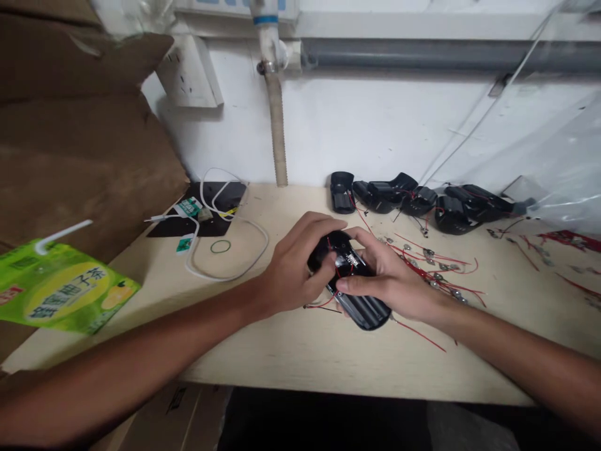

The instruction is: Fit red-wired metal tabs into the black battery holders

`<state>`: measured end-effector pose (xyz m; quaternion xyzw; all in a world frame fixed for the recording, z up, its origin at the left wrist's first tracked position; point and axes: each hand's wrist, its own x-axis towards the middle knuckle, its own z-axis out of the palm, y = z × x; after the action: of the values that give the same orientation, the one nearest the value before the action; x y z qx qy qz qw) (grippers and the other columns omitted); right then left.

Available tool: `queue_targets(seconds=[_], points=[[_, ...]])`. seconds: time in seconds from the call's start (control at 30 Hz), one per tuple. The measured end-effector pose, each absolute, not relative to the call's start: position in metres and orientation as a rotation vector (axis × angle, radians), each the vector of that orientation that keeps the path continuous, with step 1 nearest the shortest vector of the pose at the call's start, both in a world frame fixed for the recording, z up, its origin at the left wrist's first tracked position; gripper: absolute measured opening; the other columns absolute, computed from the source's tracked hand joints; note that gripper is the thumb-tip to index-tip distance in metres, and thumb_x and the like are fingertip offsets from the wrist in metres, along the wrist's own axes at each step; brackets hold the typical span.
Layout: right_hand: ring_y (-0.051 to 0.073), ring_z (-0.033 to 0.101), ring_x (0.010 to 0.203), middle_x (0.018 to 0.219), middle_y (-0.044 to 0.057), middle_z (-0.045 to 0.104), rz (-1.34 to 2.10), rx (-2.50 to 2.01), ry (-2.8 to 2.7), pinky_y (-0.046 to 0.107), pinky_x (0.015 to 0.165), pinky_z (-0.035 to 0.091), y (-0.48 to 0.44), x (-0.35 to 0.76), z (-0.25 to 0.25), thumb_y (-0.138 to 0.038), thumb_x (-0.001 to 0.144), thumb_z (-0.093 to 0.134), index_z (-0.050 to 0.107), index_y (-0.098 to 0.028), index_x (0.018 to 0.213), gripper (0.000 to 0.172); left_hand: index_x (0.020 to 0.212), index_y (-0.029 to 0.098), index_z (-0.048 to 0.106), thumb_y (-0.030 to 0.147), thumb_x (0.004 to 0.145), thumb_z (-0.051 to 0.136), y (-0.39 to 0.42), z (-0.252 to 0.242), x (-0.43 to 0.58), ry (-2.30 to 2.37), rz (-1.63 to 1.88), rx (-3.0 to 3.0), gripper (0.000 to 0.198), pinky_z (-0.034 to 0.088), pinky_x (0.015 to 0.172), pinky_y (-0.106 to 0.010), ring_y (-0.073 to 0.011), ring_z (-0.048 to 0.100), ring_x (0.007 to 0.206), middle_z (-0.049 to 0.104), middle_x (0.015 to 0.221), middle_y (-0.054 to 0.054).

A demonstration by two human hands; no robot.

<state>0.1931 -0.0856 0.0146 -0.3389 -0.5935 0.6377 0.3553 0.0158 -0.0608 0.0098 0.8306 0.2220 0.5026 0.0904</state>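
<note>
Over the front part of the table, a black plastic housing point(366, 312) with a ribbed, battery-compartment-like lower half is held tilted between both hands. My right hand point(397, 279) grips it from the right side, thumb lying across its middle. My left hand point(293, 263) curls over its upper left end, the thumb pressing inside by a thin red wire point(329, 241). Part of the upper end is hidden by the left fingers. Beside my right hand lie several loose red wires point(432, 279) with small metal contact pieces.
Several similar black housings point(342, 193) stand in a row by the wall. More red wires and metal pieces lie at the right. On the left are a white cable point(256, 228), a black sheet point(164, 227), a green rubber band point(220, 247), a drink carton point(70, 288) and a cardboard box point(84, 150).
</note>
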Motion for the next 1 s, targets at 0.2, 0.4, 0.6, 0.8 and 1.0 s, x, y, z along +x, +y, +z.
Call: queue_targets(seconds=[0.2, 0.4, 0.6, 0.8, 1.0], points=[[0.018, 0.061, 0.087, 0.095, 0.003, 0.062, 1.389, -0.948, -1.874, 0.033, 0.076, 0.051, -0.087, 0.2, 0.028, -0.015, 0.072, 0.068, 0.052, -0.016, 0.111, 0.042, 0.116, 0.018, 0.058, 0.048, 0.086, 0.052, -0.053, 0.008, 0.004, 0.504, 1.525, 1.906, 0.042, 0.05, 0.055, -0.028, -0.0156, 0.062, 0.071, 0.061, 0.101, -0.008], [0.017, 0.068, 0.092, 0.105, 0.005, 0.071, 1.596, -0.471, -2.752, 0.023, 0.08, 0.052, -0.103, 0.211, 0.053, -0.014, 0.071, 0.077, 0.062, -0.016, 0.119, 0.05, 0.088, 0.016, 0.066, 0.04, 0.085, 0.053, -0.033, 0.006, 0.0, 0.721, 1.482, 1.669, 0.028, 0.038, 0.043, -0.024, -0.0101, 0.056, 0.048, 0.062, 0.074, -0.003], [0.017, 0.07, 0.088, 0.096, 0.004, 0.074, 1.176, -0.286, -3.028, 0.019, 0.076, 0.053, -0.122, 0.204, 0.056, 0.005, 0.051, 0.078, 0.065, -0.014, 0.091, 0.046, 0.072, 0.013, 0.064, 0.034, 0.079, 0.057, -0.035, 0.008, 0.005, 0.889, 1.297, 1.638, 0.023, 0.038, 0.042, -0.022, -0.0093, 0.053, 0.045, 0.06, 0.064, -0.001], [0.011, 0.065, 0.071, 0.084, 0.001, 0.071, 1.217, -0.292, -3.034, 0.013, 0.061, 0.049, -0.112, 0.206, 0.06, 0.01, 0.051, 0.074, 0.061, -0.013, 0.078, 0.038, 0.067, 0.013, 0.064, 0.031, 0.076, 0.058, -0.039, 0.009, 0.005, 0.969, 1.17, 1.734, 0.021, 0.04, 0.044, -0.021, -0.0089, 0.052, 0.046, 0.058, 0.058, 0.0], [0.015, 0.067, 0.078, 0.098, 0.014, 0.07, 1.741, -0.406, -2.644, 0.02, 0.07, 0.053, -0.101, 0.216, 0.045, -0.002, 0.072, 0.065, 0.066, -0.003, 0.112, 0.04, 0.064, 0.013, 0.062, 0.028, 0.076, 0.055, -0.039, 0.008, 0.006, 1.01, 1.036, 1.889, 0.021, 0.04, 0.045, -0.018, -0.0077, 0.052, 0.046, 0.056, 0.055, 0.001]])
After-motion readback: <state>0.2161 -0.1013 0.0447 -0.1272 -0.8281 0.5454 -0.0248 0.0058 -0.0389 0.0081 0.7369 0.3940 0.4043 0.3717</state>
